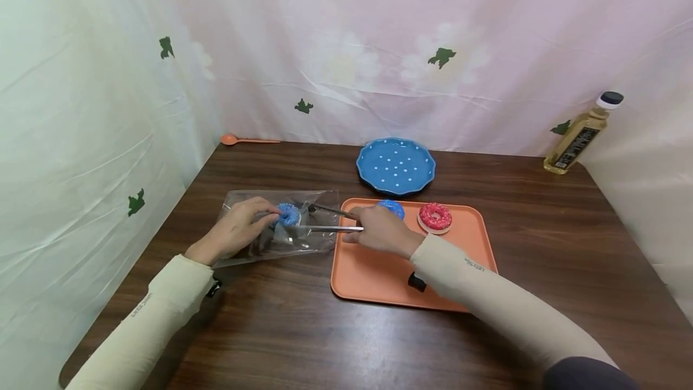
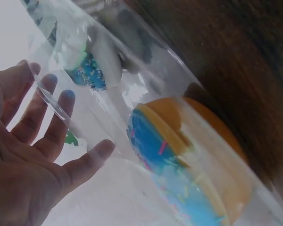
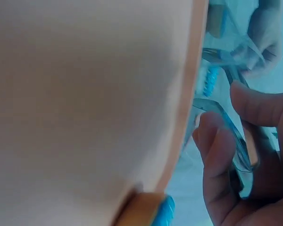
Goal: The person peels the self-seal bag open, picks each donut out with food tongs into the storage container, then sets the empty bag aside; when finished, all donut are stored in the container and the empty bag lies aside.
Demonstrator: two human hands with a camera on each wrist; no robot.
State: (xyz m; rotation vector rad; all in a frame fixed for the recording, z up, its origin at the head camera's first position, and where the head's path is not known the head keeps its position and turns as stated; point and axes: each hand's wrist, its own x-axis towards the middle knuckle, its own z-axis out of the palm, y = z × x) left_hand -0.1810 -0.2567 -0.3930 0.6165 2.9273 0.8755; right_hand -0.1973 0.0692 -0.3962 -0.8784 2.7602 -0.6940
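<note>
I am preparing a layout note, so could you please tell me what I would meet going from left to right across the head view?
Left hand → blue donut at its fingertips → right hand holding metal tongs → red donut → bottle of yellow liquid.

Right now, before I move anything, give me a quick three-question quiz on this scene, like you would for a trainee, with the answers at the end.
1. Multiple choice: what does the right hand's grip hold?
A) an orange spoon
B) metal tongs
C) a bottle
2. True or false: the red donut lies on the orange tray.
3. Fill in the missing word: the left hand's grip touches a clear plastic ___.

Key:
1. B
2. True
3. bag
</note>
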